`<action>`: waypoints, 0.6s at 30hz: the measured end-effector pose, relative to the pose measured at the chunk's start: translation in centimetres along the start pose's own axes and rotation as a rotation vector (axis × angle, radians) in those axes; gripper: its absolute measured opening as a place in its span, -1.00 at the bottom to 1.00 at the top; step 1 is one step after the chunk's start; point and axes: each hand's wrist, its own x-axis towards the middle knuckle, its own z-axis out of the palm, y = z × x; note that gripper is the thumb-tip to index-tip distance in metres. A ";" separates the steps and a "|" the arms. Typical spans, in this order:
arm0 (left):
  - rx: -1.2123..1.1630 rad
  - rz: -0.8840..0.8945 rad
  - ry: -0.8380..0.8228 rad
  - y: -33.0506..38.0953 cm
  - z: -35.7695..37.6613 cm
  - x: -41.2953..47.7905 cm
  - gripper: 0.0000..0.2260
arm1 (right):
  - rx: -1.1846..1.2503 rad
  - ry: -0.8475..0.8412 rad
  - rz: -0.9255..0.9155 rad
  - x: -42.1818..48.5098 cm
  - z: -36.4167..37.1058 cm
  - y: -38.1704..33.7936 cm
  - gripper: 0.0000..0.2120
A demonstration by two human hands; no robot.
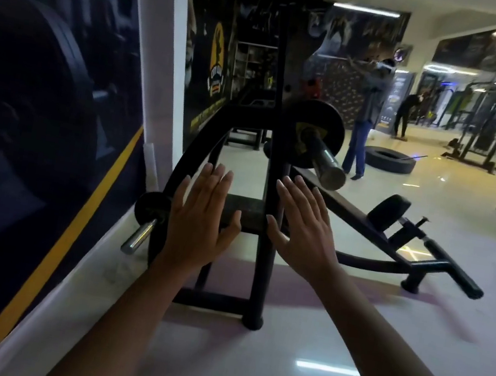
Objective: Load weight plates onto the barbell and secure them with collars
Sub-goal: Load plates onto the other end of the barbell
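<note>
Both hands are spread flat, palms down, holding nothing. The left hand point(200, 213) and right hand point(305, 226) hover side by side in front of the black rack point(272, 191). Beyond the right fingertips point(286, 182), the barbell point(326, 159) carries one dark plate point(313, 133). A smaller plate point(149, 208) sits on a peg just left of the left hand.
</note>
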 end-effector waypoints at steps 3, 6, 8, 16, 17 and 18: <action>0.070 -0.029 -0.047 -2.6 0.0 -1.6 -0.51 | 0.065 -0.042 0.028 -0.3 3.2 -1.6 -0.51; 0.080 -0.053 -0.106 -5.6 1.0 -2.8 -0.50 | 0.112 -0.077 0.050 -0.5 6.9 -2.5 -0.50; 0.091 -0.062 -0.137 -7.8 2.1 -3.5 -0.50 | 0.131 -0.101 0.051 -0.5 9.5 -2.8 -0.50; 0.194 -0.121 -0.266 -18.2 11.3 -3.9 -0.50 | 0.240 -0.254 0.091 2.2 24.6 -2.2 -0.51; 0.194 -0.130 -0.286 -19.6 12.8 -3.4 -0.50 | 0.249 -0.263 0.106 3.0 26.8 -1.9 -0.51; 0.191 -0.146 -0.307 -21.0 14.2 -2.9 -0.50 | 0.258 -0.279 0.125 3.7 28.9 -1.6 -0.51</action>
